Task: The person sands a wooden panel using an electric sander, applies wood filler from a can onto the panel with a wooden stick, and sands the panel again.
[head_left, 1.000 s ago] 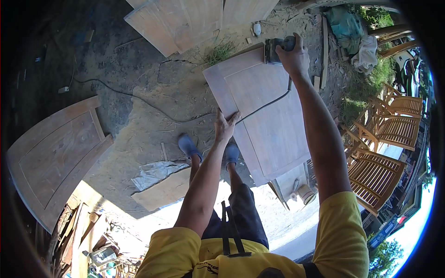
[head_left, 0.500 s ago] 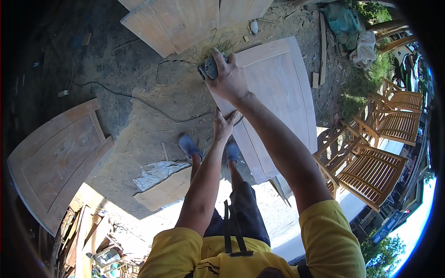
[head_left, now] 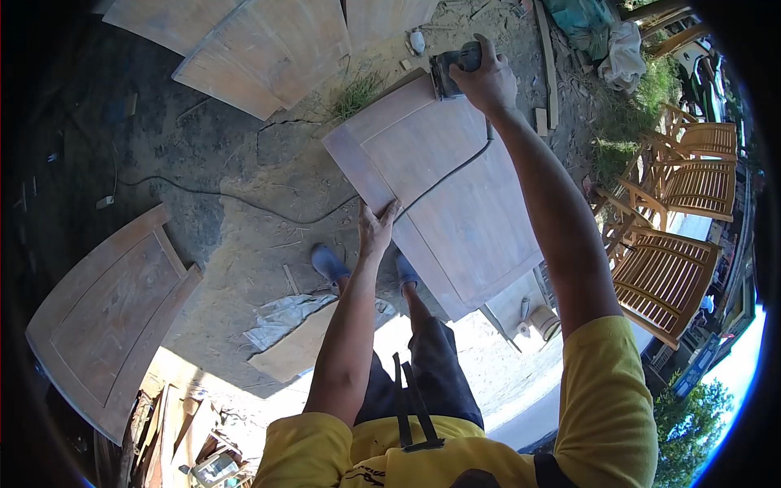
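A pale wooden panel (head_left: 455, 195) with a curved top edge and a framed centre stands tilted in front of me. My left hand (head_left: 377, 228) grips its left edge, thumb on the face and fingers partly hidden behind. At the panel's upper right corner, my right hand (head_left: 490, 80) is wrapped round a dark power sander (head_left: 455, 69), which rests on the curved edge. The sander's black cord (head_left: 443, 180) hangs across the panel's face, passes by my left hand and runs off over the ground to the left.
Another panel (head_left: 122, 317) leans at the left, and more panels (head_left: 268, 57) stand at the top. Wooden chairs (head_left: 667, 276) line the right side. A cloth (head_left: 289, 319) and a board (head_left: 297, 346) lie by my feet. Wood scraps (head_left: 175, 431) are piled at lower left.
The sander in my right hand went left along the curved edge, then back to the right corner. My left hand keeps its hold on the panel. The whole view has shifted slightly.
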`<state>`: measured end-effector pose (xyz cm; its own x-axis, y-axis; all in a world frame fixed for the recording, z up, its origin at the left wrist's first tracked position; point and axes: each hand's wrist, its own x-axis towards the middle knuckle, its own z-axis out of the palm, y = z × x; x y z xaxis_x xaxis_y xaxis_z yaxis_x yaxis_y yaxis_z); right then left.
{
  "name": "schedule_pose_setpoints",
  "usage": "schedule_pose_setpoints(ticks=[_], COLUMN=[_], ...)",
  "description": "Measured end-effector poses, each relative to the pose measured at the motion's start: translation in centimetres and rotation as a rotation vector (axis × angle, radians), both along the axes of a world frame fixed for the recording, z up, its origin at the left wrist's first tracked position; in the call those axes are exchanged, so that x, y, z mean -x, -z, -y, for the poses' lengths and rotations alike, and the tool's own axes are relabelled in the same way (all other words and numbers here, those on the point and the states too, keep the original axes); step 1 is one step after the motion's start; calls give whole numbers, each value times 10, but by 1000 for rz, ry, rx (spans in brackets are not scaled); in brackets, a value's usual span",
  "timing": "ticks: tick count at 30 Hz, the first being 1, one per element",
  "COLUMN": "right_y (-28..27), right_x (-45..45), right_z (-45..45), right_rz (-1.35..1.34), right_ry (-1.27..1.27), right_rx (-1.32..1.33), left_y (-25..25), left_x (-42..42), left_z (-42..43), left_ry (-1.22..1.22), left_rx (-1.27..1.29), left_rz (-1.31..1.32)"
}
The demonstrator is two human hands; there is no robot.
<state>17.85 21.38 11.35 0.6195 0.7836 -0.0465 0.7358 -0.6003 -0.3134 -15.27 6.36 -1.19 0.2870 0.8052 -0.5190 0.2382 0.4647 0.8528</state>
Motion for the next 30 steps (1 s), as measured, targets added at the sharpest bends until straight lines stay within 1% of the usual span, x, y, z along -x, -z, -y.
schedule_pose_setpoints(ticks=[1, 3, 4, 7, 9, 11, 13, 15, 16, 18, 19, 20, 21, 22, 23, 24, 25, 28, 29, 30], right_y=[-4, 6, 7, 12, 6, 10, 15, -3, -4, 0, 1, -2, -5, -10, -13, -2, -3, -17, -16, -14], right_x=[-16, -47, -55, -54, -23, 11, 45, 92, 108, 140, 156, 172, 187, 202, 215, 224, 228, 232, 225, 215], right_z=[-4, -8, -11, -6, -6, -5, -5, -8, -7, -4, -4, -2, 0, 3, 5, 12, 21, 52, 58, 62], right_rz=[10, 69, 49, 34, 57, 31, -51, -119, -139, -154, -171, -190, -191, -231, -272, -227, -218, -268, -259, -238], right_ry=[89, 221, 260, 235, 200, 128, 21, 40, 1, -42, -85, -127, -127, -167, -202, -232, -220, -306, -298, -249], right_rx=[69, 60, 38, 59, 54, -17, -103, -30, -29, -33, -29, -22, -25, -5, 15, -38, -34, 92, 89, 65], left_y=[-1, -11, -11, -10, -8, -3, -6, 0, 15, 17, 10, 10, 11, 28, 34, 27, 19, 25, 24, 33], left_x=[0, -2, -2, -1, 0, 2, 0, 1, 2, 8, 14, 23, 33, 49, 66, 86, 109, 179, 200, 224], left_z=[-1, -3, -1, -3, -3, -3, -2, 2, 6, 6, 8, 15, 23, 42, 58, 67, 78, 110, 117, 125], left_ry=[1, -4, -20, 28, 8, 96, 66, 38, 57, 72, 108, 144, 144, 47, -45, -40, -35, 93, 137, 169], left_rx=[-3, -51, -54, -49, -32, -15, -28, -39, -50, -66, 18, 104, 101, 72, 44, 60, 79, 90, 100, 97], left_rz=[-9, -23, -28, -81, -85, -145, -142, -137, -144, -147, -93, -40, -41, -72, -103, -144, -179, -330, -395, -438])
